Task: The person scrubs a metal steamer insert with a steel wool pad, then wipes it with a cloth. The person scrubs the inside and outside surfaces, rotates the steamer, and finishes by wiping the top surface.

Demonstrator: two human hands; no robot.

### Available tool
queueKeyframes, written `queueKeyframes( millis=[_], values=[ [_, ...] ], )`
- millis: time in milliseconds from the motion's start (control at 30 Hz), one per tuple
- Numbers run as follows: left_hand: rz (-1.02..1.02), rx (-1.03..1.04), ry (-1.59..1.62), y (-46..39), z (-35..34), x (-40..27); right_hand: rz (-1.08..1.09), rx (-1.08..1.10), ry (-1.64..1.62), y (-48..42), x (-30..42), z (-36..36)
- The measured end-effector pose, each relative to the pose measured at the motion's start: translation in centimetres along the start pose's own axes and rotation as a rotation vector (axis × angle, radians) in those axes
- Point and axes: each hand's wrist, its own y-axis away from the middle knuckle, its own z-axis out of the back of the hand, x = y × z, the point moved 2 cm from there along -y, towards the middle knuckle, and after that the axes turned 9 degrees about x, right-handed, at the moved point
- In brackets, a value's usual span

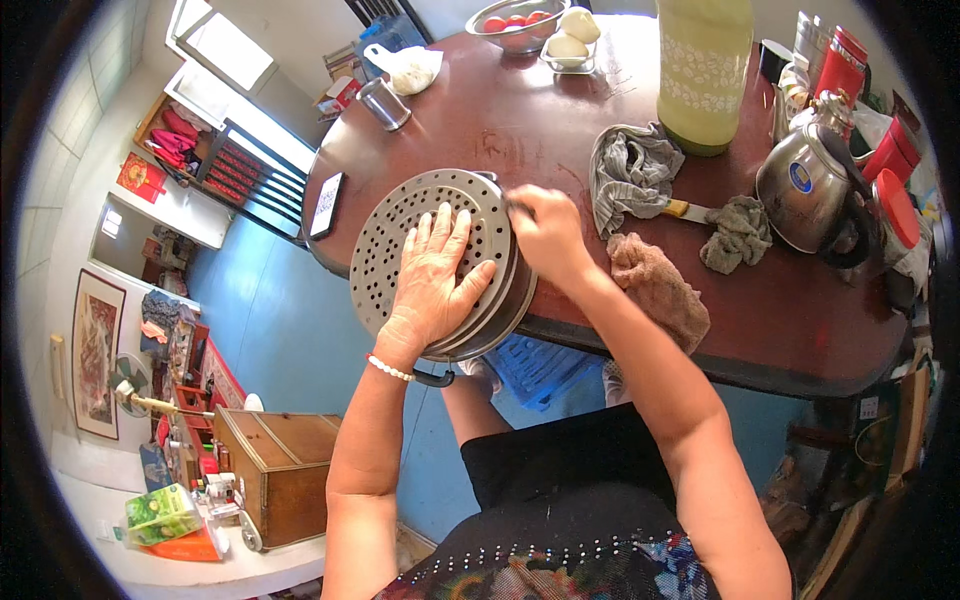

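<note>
My left hand point(442, 277) lies flat, fingers a little apart, on a round perforated metal steamer plate point(373, 259). The plate sits at the top of a metal pot point(504, 324), whose side shows at the lower right. The pot is tilted over the near edge of a dark red wooden table point(780, 322). At the pot's far right rim, my right hand point(551, 236) is closed around a dark handle point(516, 205), mostly hidden by the fingers. A second black handle point(435, 376) sticks out near my left wrist.
A brown cloth point(656, 292), a grey striped cloth point(634, 176) and a small grey rag point(739, 234) lie to the right. A steel kettle point(802, 187) and tall yellow-green container point(705, 82) stand beyond. A phone point(327, 206) and metal cup point(384, 103) are at left.
</note>
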Motion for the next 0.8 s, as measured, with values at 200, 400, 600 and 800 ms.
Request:
queueKeyframes(
  millis=[200, 400, 600, 800],
  values=[
    [-0.011, 0.008, -0.002, 0.5, -0.3, 0.4, -0.004, -0.1, -0.102, 4.6, 1.4, -0.8],
    [-0.014, 0.009, 0.027, 0.2, 0.2, 0.3, -0.075, 0.087, -0.072, -2.6, -1.0, -0.3],
    [-0.051, -0.001, 0.026, 0.5, -0.3, 0.9, -0.052, -0.106, -0.207, 6.7, 2.2, -0.7],
    [-0.061, 0.009, 0.03, 0.3, 0.4, 0.6, -0.184, 0.126, -0.14, -2.8, -0.5, -0.3]
  ],
)
